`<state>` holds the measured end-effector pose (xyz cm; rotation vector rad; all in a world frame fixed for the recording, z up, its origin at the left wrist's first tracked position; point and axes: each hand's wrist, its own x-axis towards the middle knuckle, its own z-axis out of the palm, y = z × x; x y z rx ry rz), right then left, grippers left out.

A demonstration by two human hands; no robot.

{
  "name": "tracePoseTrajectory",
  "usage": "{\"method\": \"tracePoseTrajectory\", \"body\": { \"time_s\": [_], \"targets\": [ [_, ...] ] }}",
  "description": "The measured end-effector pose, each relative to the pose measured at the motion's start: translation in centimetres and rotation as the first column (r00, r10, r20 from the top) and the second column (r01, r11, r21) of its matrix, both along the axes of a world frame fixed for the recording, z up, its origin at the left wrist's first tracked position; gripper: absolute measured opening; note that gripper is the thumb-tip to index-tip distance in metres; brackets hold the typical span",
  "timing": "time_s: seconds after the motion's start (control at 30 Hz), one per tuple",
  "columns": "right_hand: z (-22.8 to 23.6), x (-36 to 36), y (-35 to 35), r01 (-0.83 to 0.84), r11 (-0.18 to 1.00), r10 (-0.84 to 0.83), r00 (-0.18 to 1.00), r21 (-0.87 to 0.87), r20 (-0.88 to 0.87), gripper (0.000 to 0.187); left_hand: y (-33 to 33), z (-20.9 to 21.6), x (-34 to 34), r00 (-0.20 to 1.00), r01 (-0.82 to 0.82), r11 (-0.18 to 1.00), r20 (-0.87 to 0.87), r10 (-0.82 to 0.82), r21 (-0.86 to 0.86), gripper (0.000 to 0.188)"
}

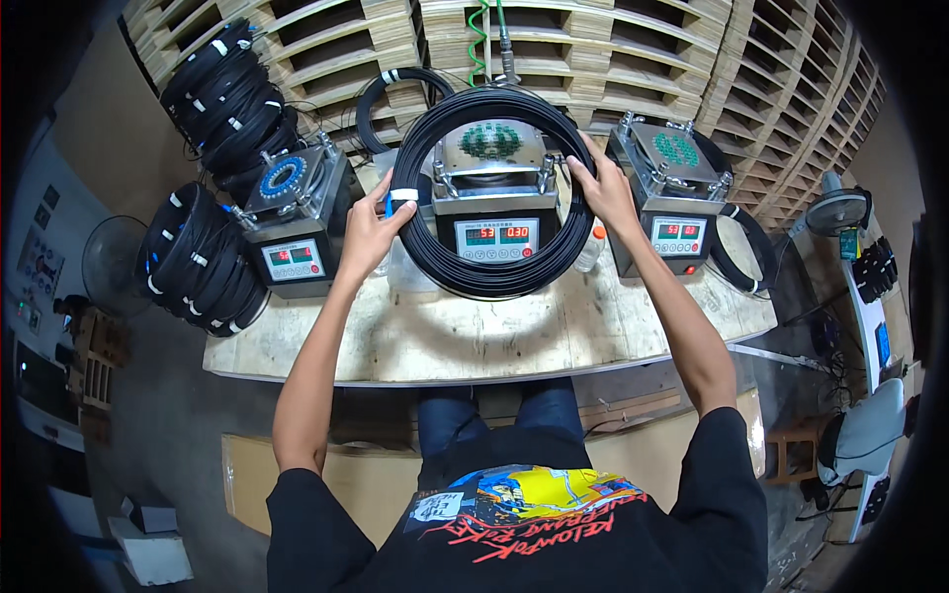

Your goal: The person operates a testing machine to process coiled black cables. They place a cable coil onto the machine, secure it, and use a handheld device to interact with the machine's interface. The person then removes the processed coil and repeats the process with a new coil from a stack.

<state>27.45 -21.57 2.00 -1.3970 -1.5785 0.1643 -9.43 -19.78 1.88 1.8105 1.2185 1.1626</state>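
A large coil of black cable [494, 280] is held up over the table, upright like a ring. My left hand [374, 229] grips its left side beside a white tie band [404, 196], with a small blue bit by the thumb. On the coil's upper right side my right hand [605, 188] is closed round the cable. Through the ring shows the middle machine [494, 206], a metal box with red digits on its panel and green pieces on its top plate. The coil covers part of that machine.
A left machine [292, 222] carries a ring of blue pieces; a right machine [672, 198] has green ones. Stacked black coils [203, 262] stand at the left. A bottle with an orange cap [593, 245] is on the wooden table [474, 346]. Behind rise wooden pallets [633, 59].
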Motion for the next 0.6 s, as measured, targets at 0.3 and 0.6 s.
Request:
{"method": "tracePoseTrajectory", "body": {
  "time_s": [0.3,0.6],
  "targets": [
    [0.6,-0.2,-8.6,-0.049,0.998,0.048,0.998,0.028,0.050,0.052,-7.3,0.3,-1.5,0.998,0.069,0.996,-0.019,-0.068,0.053,0.068],
    [-7.2,-1.5,-18.7,-0.009,0.685,0.130,0.985,-0.729,0.110,0.051,-18.7,-7.4,-3.5,0.939,0.024,0.890,-0.296,-0.176,-0.456,0.062]
  ]
}}
